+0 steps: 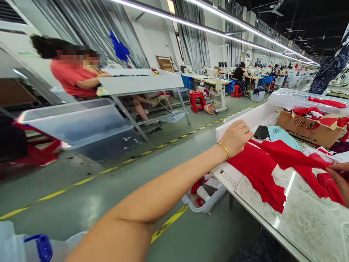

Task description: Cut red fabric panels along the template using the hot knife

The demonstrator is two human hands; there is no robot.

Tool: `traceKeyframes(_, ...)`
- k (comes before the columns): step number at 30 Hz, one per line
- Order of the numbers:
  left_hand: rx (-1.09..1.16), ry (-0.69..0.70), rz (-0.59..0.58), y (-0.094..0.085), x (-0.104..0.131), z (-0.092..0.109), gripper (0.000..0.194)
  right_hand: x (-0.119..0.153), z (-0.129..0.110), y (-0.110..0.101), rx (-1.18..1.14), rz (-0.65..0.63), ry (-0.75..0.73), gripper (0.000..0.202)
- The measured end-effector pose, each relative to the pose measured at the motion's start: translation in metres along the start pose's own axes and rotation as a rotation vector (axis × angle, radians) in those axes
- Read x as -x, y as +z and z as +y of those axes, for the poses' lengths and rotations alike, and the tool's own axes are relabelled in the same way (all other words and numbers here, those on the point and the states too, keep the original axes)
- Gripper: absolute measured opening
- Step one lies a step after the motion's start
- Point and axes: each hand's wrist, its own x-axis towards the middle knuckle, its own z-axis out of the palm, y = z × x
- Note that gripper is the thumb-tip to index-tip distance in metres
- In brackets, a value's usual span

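Cloth (256,167): red, lying in uneven folds over the counter (308,222), from the left edge across to the right hand.
Left grip: left hand (236,137) on the cloth's far left end, beside the counter's left edge; fingers bent and bunched together, tips hidden, so I cannot tell whether they clamp it.
Right grip: right hand (340,180), partly cut off by the view, thumb and finger closed on the cloth's right part.
Left arm: stretched long and forward, elbow slightly bent, hand palm-down, yellow bangle (227,151) at the wrist.
Beyond the cloth: black phone (261,132), then a pale blue sheet (280,135), in front of a carton (305,130) of red and white scraps toward the counter's far edge.
Below the left edge: clear bin (201,209) on the floor, holding red and white pieces.
Across the aisle: person in a red shirt (67,78) at a white table (144,84).
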Motion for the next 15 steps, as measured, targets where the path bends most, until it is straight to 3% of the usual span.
traceKeyframes(3,-0.096,-0.024,0.018,0.017,0.016,-0.013,0.025,0.013,-0.028,0.024,0.171,-0.132,-0.407,0.029)
traceKeyframes(6,-0.183,-0.060,-0.016,0.043,0.043,-0.015,0.024,0.038,-0.045,0.042,0.161,-0.245,-0.556,0.041)
traceKeyframes(10,-0.282,-0.126,-0.050,0.067,0.078,-0.008,0.023,0.072,-0.037,0.036,0.107,-0.426,-0.545,0.040)
traceKeyframes(13,-0.295,-0.124,-0.037,0.068,0.087,-0.001,0.034,0.092,-0.009,0.018,0.139,-0.531,-0.437,0.032)
traceKeyframes(15,-0.275,-0.101,-0.004,0.065,0.083,0.006,0.042,0.103,0.014,0.007,0.226,-0.525,-0.320,0.027)
